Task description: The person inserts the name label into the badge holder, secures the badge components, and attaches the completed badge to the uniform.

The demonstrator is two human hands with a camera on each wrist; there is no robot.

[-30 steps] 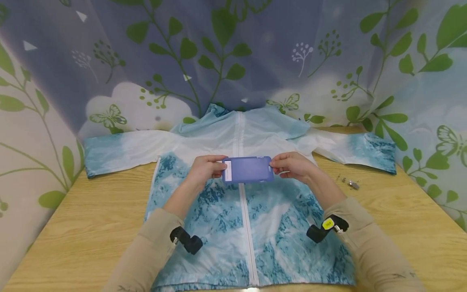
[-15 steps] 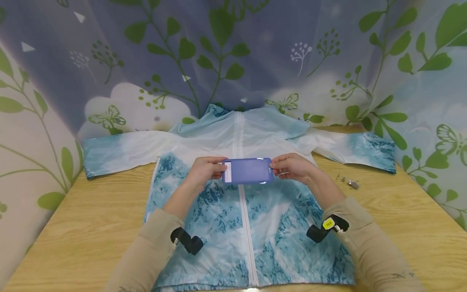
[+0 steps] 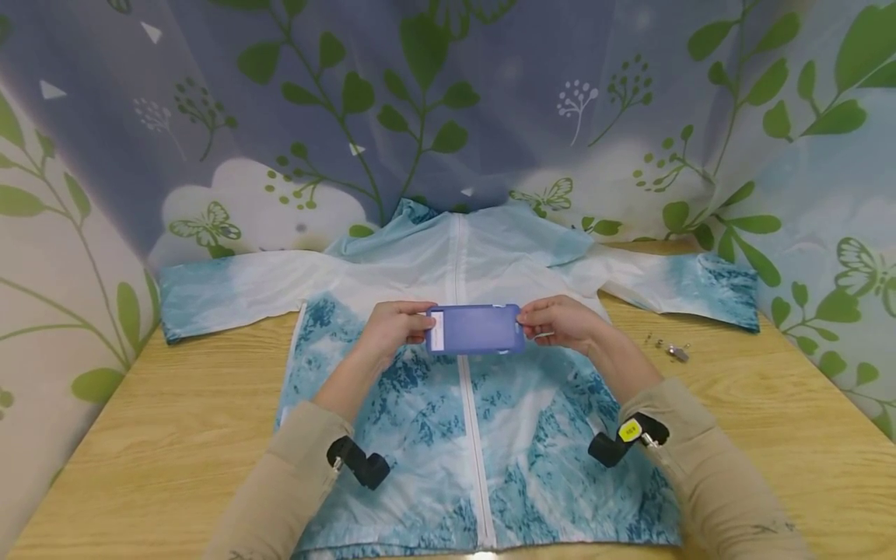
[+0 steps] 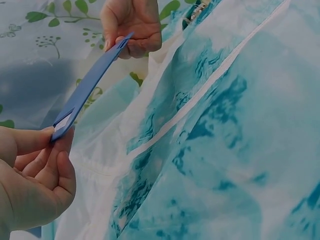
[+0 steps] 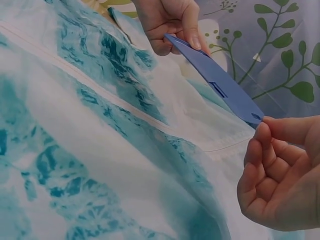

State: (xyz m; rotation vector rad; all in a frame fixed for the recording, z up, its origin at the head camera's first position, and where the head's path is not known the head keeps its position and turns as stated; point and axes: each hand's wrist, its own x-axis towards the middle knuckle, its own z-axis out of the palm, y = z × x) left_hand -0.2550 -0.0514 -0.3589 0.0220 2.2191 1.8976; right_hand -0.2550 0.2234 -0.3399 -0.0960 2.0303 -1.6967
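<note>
Left hand [image 3: 390,328], right hand [image 3: 563,320]: each pinching one end | thin case [image 3: 481,330]: blue-violet, rectangular, white strip [image 3: 437,332] at left end

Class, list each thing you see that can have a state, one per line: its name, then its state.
Jacket: spread out on the table, sleeves out sideways
Zip: looks closed
Blue case: held in the air by both ends
Left hand: pinching one end
Right hand: pinching the other
Metal bits: lying on the table, too small to identify
Curtain: hanging behind the table
Wrist cameras: strapped on
</note>
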